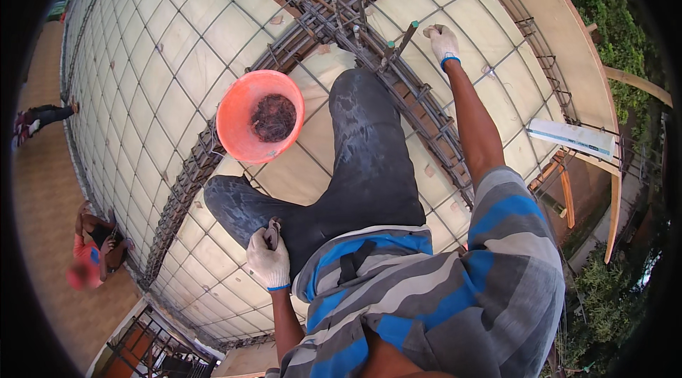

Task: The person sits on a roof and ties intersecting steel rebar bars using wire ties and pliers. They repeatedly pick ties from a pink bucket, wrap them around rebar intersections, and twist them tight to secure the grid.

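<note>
My left hand [268, 262], in a white work glove with a blue cuff, is closed over my left thigh. It grips a small dark grey-brown piece [272, 234] whose exact kind I cannot make out. Out to the right, my gloved right hand [443, 44] reaches over the rebar grid [490, 72], fingers curled together; anything in them is too small or hidden to name. An orange-red bucket [231, 119] is beside my left knee, with a dark tangled heap [273, 118] like short wire bits at its bottom.
Thick rebar beam cages [426, 111] cross near my knees, with upright bar ends [408, 37] sticking up. Formwork board [568, 15] edges the right side, greenery beyond. A white-and-blue sheet [572, 138] lies near that edge. Two other people [92, 250] are at far left.
</note>
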Demonstrator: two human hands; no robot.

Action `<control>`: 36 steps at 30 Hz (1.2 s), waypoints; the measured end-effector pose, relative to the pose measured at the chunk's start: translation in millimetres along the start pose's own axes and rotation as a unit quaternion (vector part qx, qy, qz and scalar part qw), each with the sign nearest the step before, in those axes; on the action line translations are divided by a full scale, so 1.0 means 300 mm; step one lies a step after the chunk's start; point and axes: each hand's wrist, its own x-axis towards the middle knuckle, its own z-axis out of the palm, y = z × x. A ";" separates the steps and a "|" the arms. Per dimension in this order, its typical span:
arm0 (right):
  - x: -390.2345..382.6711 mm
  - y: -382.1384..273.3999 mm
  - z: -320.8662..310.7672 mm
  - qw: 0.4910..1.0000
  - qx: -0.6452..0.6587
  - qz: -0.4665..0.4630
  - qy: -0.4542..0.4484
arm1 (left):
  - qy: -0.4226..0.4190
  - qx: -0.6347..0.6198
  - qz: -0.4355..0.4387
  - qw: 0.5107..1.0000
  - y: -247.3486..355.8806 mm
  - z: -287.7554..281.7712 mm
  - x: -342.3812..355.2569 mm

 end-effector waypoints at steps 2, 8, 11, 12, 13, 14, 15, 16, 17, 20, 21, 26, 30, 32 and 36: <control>0.015 0.056 -0.017 1.000 0.007 0.017 -0.011 | 0.002 -0.006 0.000 1.000 -0.004 0.006 -0.008; -0.009 -0.019 0.034 0.995 -0.095 -0.025 -0.007 | 0.001 -0.002 -0.012 1.000 -0.011 0.008 -0.012; 0.007 -0.124 0.071 0.975 -0.130 -0.180 0.016 | -0.003 -0.003 -0.015 1.000 -0.003 0.012 0.002; 0.009 -0.155 0.102 0.957 -0.181 -0.226 -0.007 | -0.002 0.006 -0.007 1.000 0.000 0.010 0.004; 0.010 -0.197 0.135 0.934 -0.231 -0.271 -0.030 | -0.001 0.015 0.000 1.000 0.002 0.007 0.005; 0.010 -0.235 0.157 0.906 -0.278 -0.315 -0.053 | -0.005 0.013 -0.001 1.000 0.006 0.005 0.006; 0.025 -0.251 0.177 0.887 -0.318 -0.326 -0.080 | -0.008 0.012 0.001 1.000 0.007 0.001 0.012; 0.044 -0.269 0.194 0.865 -0.357 -0.336 -0.107 | -0.011 0.010 0.002 1.000 0.009 -0.003 0.017; 0.060 -0.284 0.208 0.841 -0.394 -0.345 -0.133 | -0.012 0.014 0.002 1.000 0.012 -0.006 0.018; 0.124 -0.263 0.247 0.816 -0.418 -0.372 -0.143 | -0.011 0.024 0.008 1.000 0.019 -0.002 0.025; 0.134 -0.258 0.253 0.802 -0.431 -0.390 -0.140 | -0.010 0.030 0.009 0.999 0.018 0.003 0.019; 0.141 -0.265 0.177 0.752 -0.457 -0.429 -0.206 | -0.014 0.029 0.006 0.999 0.007 0.000 0.012; 0.100 -0.182 0.044 0.854 -0.367 -0.348 -0.122 | -0.005 0.004 0.004 1.000 0.014 0.004 0.007; 0.072 -0.120 -0.008 0.896 -0.321 -0.298 -0.072 | -0.006 -0.005 -0.011 1.000 0.014 0.009 0.004; -0.020 -0.040 -0.022 0.907 -0.330 -0.252 -0.074 | -0.010 -0.005 -0.026 1.000 0.000 0.023 0.009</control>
